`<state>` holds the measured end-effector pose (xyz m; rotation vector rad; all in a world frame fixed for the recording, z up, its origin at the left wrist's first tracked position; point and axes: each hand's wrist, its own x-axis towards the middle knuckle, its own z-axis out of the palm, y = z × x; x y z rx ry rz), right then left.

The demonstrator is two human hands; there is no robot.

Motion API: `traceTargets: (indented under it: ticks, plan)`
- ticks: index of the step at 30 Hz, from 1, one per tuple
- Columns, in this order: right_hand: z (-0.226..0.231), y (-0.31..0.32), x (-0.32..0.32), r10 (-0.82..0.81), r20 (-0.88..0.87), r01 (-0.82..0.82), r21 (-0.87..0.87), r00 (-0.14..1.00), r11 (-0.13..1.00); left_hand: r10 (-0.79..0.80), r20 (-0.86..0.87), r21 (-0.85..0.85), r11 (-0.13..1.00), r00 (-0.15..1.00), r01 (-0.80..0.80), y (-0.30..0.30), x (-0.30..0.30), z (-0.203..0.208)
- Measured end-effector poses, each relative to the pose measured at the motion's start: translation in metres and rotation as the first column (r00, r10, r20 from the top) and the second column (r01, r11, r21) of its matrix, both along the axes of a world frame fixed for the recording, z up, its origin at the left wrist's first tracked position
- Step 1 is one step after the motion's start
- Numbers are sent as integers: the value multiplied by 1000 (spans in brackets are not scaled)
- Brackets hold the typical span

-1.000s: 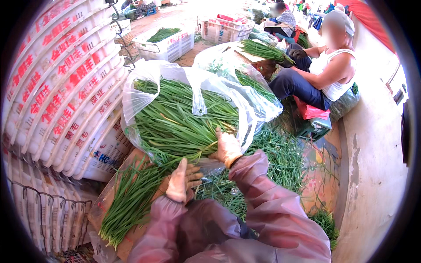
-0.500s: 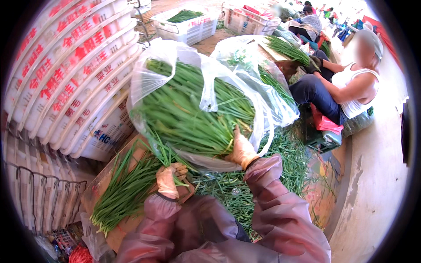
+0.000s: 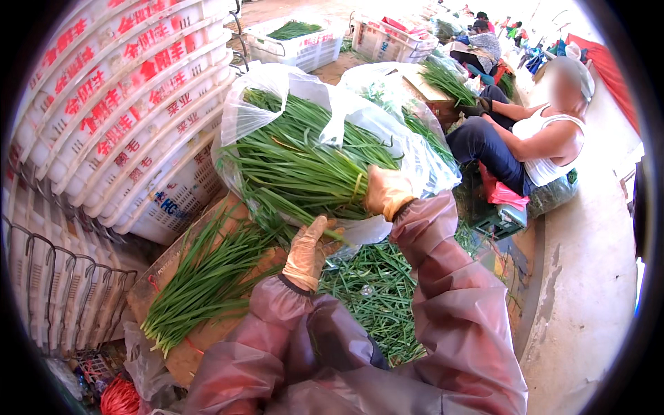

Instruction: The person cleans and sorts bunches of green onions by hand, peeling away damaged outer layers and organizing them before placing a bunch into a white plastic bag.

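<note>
Loose greens [image 3: 200,280] are spread on the board [image 3: 218,328]. The left hand [image 3: 308,252] is held at the lower edge of the banded bunch [image 3: 311,176]; whether it grips cannot be told. At the mouth of the plastic bag [image 3: 337,121], the bunch's stem end is gripped by the right hand [image 3: 389,192]. Support from below is advised against bending.

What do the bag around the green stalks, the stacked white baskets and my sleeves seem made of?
Bag: thin plastic film; see-through, creased, shiny. Stacked white baskets: probably hard moulded plastic, judging by smooth rims, slotted walls. Sleeves: perhaps coated fabric or plastic; semi-sheer, slightly glossy.
</note>
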<state>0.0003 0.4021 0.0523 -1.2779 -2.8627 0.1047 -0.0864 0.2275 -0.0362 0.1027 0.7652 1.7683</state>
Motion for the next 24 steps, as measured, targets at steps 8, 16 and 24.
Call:
traceTargets:
  ticks: [8,16,24]
  plan:
    - [21,-116,-20,215,190,-252,203,958,946,-48,152,345,939,987,-7,-15,9,9]
    - [-64,-225,20,360,43,-357,-74,932,931,-8,-39,156,988,999,14,-124,15,-45]
    - [2,-213,20,476,10,-440,-364,880,821,-109,343,89,993,933,83,-141,1,-27]
